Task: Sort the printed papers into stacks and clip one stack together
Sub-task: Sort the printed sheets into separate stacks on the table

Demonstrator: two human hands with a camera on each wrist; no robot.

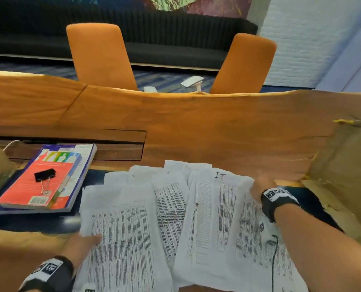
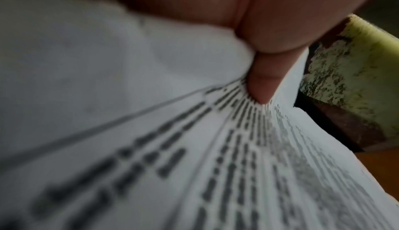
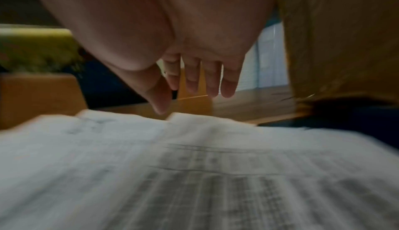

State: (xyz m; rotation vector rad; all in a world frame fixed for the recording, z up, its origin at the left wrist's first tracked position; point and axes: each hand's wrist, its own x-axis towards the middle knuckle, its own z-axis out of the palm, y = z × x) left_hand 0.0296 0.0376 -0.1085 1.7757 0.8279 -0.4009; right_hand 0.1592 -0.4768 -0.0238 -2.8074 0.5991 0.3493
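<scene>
Printed papers [image 1: 175, 218] lie fanned in overlapping sheets on the near part of a wooden table [image 1: 217, 127], partly over a dark blue mat [image 1: 95, 178]; one sheet toward the right of the fan bears the handwritten letters "IT". The left hand [image 1: 81, 244] meets the left edge of the fan, the edge of the leftmost sheet lying over its fingers; in the left wrist view a fingertip [image 2: 262, 88] presses on the printed sheet, so the fingers lie flat in contact rather than closed round it. The right hand [image 1: 259, 186] hovers over the far right corner of the fan, fingers [image 3: 212, 80] extended and relaxed, grasping nothing. Left of the papers lies a red-covered book [image 1: 46, 180], and on its cover rests a black binder clip [image 1: 45, 175], apart from the sheets. Right of the papers stands a cardboard box [image 1: 348, 165]. Beyond the table stand two orange chairs [image 1: 99, 55].
</scene>
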